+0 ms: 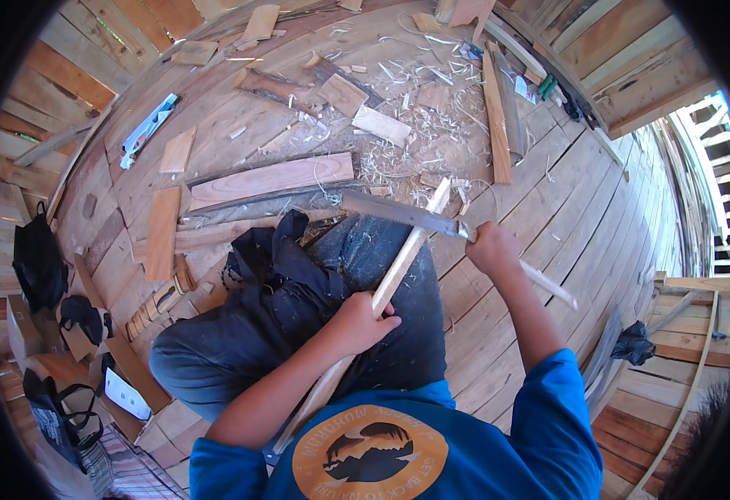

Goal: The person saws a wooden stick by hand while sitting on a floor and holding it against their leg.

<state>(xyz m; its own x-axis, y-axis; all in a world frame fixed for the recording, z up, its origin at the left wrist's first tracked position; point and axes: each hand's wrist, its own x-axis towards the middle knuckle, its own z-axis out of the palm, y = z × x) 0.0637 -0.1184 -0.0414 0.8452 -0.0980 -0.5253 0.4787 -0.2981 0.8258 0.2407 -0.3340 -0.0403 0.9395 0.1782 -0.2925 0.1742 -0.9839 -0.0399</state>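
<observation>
A long, pale strip of wood (405,254) runs slantwise across my lap, from beside my body up past my knee. My left hand (360,323) is wrapped around it near its middle. In my right hand (495,247) is a saw (390,210) with a broad grey blade and a long pale handle that sticks out behind the fist. The blade lies across the strip near its far end, with its tip pointing left. A dark cloth (273,258) is bunched over my folded leg.
Wood shavings (431,108) and offcuts litter the plank floor ahead. A wide board (273,181) lies beyond my legs, and a long narrow board (495,117) to the right. Cardboard boxes (132,375) and black bags (40,258) stand at left, near plank walls.
</observation>
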